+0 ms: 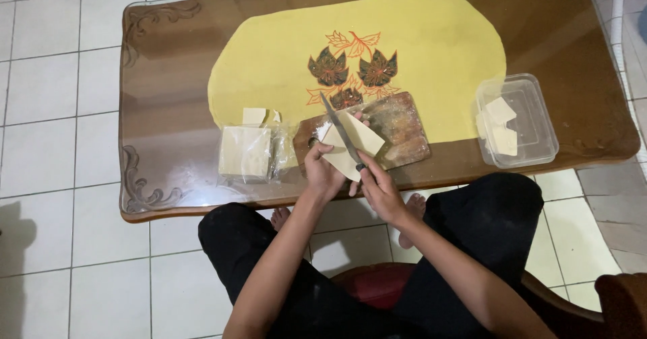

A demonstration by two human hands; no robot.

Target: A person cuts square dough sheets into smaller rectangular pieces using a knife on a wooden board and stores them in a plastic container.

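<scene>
My left hand (324,172) holds a pale square dough sheet (360,139) above the near end of a wooden cutting board (399,129). My right hand (379,185) grips the dark handle of a knife (340,129), whose blade lies diagonally across the sheet and points away from me. Both hands are close together over the table's front edge. A stack of the same pale sheets in clear plastic wrap (246,152) lies just left of the board, with loose pieces behind it.
A brown wooden table with a glass top (168,63) carries a yellow mat with a leaf pattern (431,49). A clear plastic container (519,120) holding cut pale pieces stands at the right. White tiled floor surrounds the table; my knees sit below its front edge.
</scene>
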